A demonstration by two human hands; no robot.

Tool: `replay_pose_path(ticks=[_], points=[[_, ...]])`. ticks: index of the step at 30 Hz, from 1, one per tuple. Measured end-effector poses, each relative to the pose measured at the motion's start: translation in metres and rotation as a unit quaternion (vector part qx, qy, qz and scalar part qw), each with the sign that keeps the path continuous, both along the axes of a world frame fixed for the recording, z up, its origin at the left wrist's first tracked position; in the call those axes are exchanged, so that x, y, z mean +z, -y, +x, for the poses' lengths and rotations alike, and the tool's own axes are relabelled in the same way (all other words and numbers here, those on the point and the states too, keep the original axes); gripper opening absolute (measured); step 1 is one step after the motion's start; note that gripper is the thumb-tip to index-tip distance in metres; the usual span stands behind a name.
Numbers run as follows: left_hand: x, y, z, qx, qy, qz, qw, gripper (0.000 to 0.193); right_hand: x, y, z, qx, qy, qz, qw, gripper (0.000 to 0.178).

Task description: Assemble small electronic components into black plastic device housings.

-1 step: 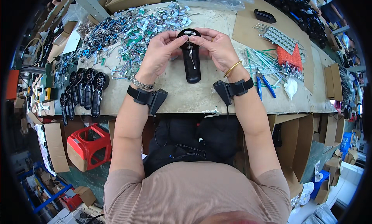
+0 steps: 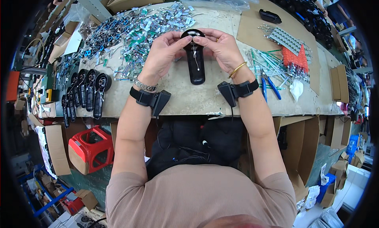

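Over the middle of the worktable I hold a black plastic housing (image 2: 196,68) with a round head and a long handle pointing toward me. A thin pale wire (image 2: 196,61) with a small white connector runs down inside the handle. My left hand (image 2: 167,50) grips the left side of the round head, and my right hand (image 2: 221,49) grips its right side. Both thumbs press together at the lower part of the head, over parts I cannot make out. The other fingers curl around the rim and are partly hidden.
Several similar black housings (image 2: 90,91) stand in a row at left. Behind them spreads a heap of small wired circuit boards (image 2: 146,30). At right lie blue-handled pliers (image 2: 272,88), green-white strips (image 2: 262,62), a perforated metal panel (image 2: 285,40) and a black shell (image 2: 270,16). A red stool (image 2: 92,149) is below left.
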State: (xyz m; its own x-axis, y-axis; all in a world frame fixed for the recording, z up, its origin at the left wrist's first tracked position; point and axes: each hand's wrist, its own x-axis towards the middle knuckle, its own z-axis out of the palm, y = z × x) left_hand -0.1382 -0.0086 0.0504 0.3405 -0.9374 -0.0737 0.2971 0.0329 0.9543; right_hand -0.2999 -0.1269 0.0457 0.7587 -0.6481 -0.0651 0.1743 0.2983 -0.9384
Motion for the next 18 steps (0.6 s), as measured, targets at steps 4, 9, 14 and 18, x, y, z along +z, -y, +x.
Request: replay_pose_path(ticks=[4, 9, 14, 18], points=[[0.0015, 0.0001, -0.0027, -0.001, -0.012, 0.005, 1.000, 0.024, -0.0004, 0.0009, 0.0000, -0.010, -0.009, -0.005, 1.000, 0.038], [-0.0020, 0.0018, -0.0019, 0.001, -0.008, 0.003, 1.000, 0.025, -0.0003, 0.0020, 0.0000, -0.012, -0.020, -0.007, 1.000, 0.039], [-0.0008, 0.0012, -0.0010, -0.002, -0.013, 0.001, 1.000, 0.025, 0.0007, 0.0012, -0.0007, -0.010, -0.014, -0.007, 1.000, 0.039], [-0.0003, 0.0015, -0.0009, 0.010, -0.016, -0.007, 1.000, 0.025, -0.0012, -0.0012, 0.0021, -0.014, 0.016, -0.007, 1.000, 0.038]])
